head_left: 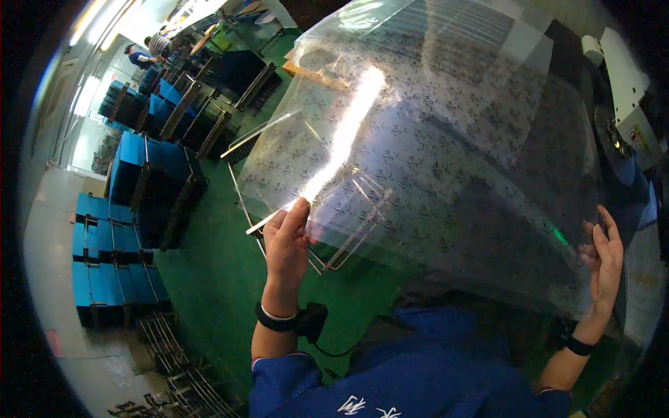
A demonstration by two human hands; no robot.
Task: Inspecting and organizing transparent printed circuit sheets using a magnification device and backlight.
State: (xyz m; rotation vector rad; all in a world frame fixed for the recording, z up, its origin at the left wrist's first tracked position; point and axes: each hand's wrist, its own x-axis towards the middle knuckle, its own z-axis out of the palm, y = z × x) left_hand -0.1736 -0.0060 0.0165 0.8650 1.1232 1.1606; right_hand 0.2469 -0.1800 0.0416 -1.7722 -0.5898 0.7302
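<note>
A large transparent plastic sheet [453, 181] printed with rows of small dark marks spreads out in front of me, with a bright streak of light reflecting off it. My left hand [287, 247] pinches its near left corner between thumb and fingers. At the sheet's right edge, my right hand [605, 258] holds on with the fingers partly stretched upward; some fingertips show dimly against the film. Through the sheet, a metal wire rack [359, 240] is visible below. A strap with a small black device [312, 322] sits on my left wrist.
Racks of blue panels [150, 167] line the left side. Bare metal racks [171, 348] stand at lower left. Green floor [202, 279] runs between them and me. A white machine part [631, 97] is at the right. Two people [157, 47] work far back left.
</note>
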